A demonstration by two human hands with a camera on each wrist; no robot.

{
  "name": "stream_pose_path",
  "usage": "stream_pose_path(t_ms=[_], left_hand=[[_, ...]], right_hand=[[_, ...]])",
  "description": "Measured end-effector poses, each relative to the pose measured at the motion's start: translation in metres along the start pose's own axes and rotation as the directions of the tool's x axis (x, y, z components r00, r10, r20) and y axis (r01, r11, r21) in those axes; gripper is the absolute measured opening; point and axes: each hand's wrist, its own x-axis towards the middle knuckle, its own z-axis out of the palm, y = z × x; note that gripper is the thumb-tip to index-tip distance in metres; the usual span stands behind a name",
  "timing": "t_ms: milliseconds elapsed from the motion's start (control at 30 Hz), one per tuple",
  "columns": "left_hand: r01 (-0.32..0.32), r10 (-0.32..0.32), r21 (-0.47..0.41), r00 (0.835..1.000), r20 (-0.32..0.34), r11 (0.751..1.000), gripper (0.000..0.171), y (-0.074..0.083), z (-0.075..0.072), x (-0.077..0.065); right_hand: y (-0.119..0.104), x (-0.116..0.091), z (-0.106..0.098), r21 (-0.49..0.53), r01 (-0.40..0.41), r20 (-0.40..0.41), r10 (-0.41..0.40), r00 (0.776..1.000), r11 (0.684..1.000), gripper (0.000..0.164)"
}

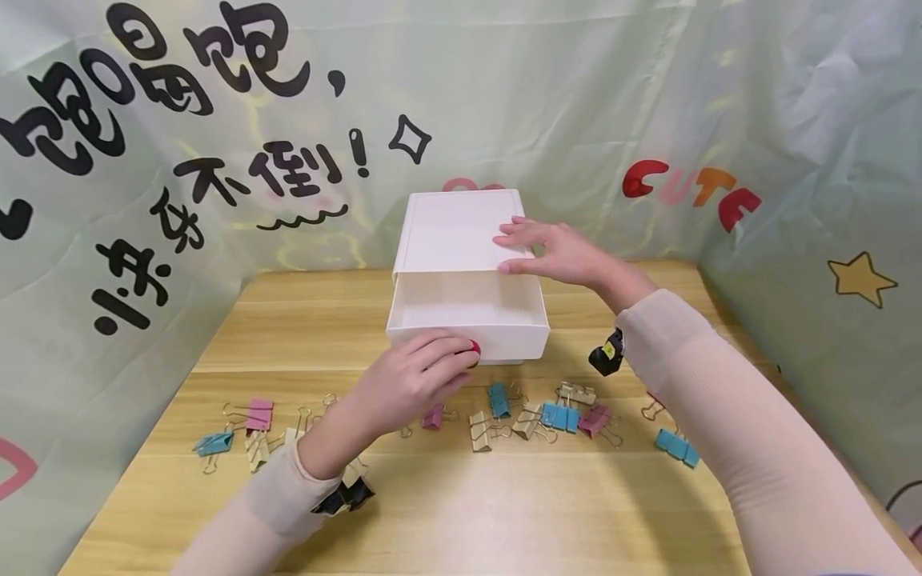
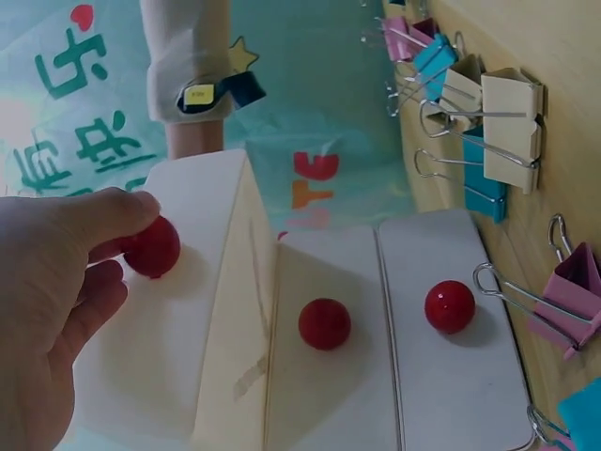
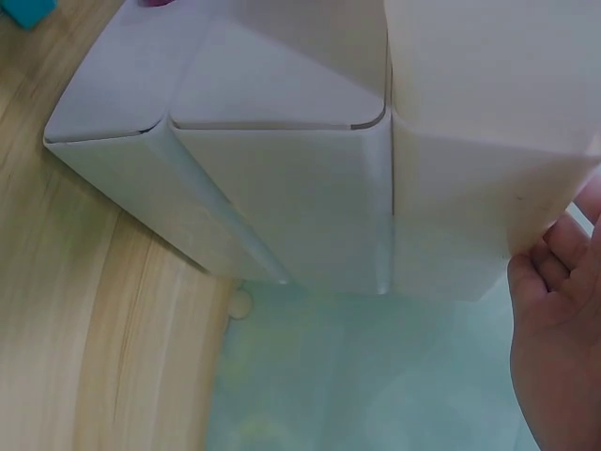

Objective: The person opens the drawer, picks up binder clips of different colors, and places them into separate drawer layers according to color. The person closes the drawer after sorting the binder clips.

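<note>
A white drawer box (image 1: 454, 228) stands toward the back of the table. Its top drawer (image 1: 515, 342) is pulled out, and the bare inside shows in the head view. My left hand (image 1: 410, 380) pinches that drawer's red knob (image 2: 153, 248) between thumb and fingers. Below it, two closed drawers with red knobs (image 2: 325, 324) appear in the left wrist view. My right hand (image 1: 558, 252) rests on the right part of the box's top, fingers extended. In the right wrist view, the right hand (image 3: 563, 301) lies along the box's upper edge.
Binder clips in pink, blue and cream lie across the table in front of the box, including a pink clip (image 1: 260, 414) at left and a blue clip (image 1: 677, 448) at right. A printed cloth (image 1: 562, 104) hangs behind and beside the wooden table (image 1: 504, 512).
</note>
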Motion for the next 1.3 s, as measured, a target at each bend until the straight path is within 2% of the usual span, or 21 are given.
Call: stream_pose_path(t_ms=[167,300,567,767,967,1100,1200,1300], left_hand=[[0.069,-0.069,0.0,0.996,-0.055,0.998,0.027,-0.001,-0.008,-0.005],[0.114,-0.113,0.009,0.988,-0.102,0.993,0.027,-0.003,-0.015,-0.011],[0.191,-0.186,0.005,0.965,-0.186,0.982,0.027,-0.009,-0.028,-0.03],[0.25,-0.243,0.009,0.948,-0.204,0.968,0.03,-0.013,-0.04,-0.049],[0.318,-0.311,0.007,0.932,-0.188,0.948,0.036,-0.019,-0.045,-0.071],[0.372,-0.367,0.011,0.919,-0.147,0.928,0.04,-0.023,-0.045,-0.086],[0.414,-0.41,0.033,0.908,-0.084,0.91,0.044,-0.026,-0.044,-0.098],[0.465,-0.466,0.039,0.885,-0.001,0.884,0.041,-0.028,-0.042,-0.112]], right_hand=[[0.0,-0.001,0.001,-0.006,-0.009,-0.005,0.009,1.0,1.0,0.069],[-0.001,-0.001,0.002,-0.006,-0.015,-0.009,0.015,1.0,1.0,0.07],[-0.001,0.001,0.005,-0.004,-0.002,-0.012,0.002,1.0,1.0,0.069],[-0.001,0.002,0.004,-0.008,0.02,-0.022,-0.021,1.0,1.0,0.066],[-0.001,0.003,0.001,-0.084,0.057,0.011,-0.056,0.998,0.995,0.066],[-0.001,0.005,0.001,-0.115,0.078,0.016,-0.077,0.997,0.99,0.066],[-0.001,0.006,0.001,-0.1,0.061,0.018,-0.059,0.998,0.993,0.067],[0.0,0.006,0.003,-0.082,0.045,0.017,-0.044,0.999,0.996,0.067]])
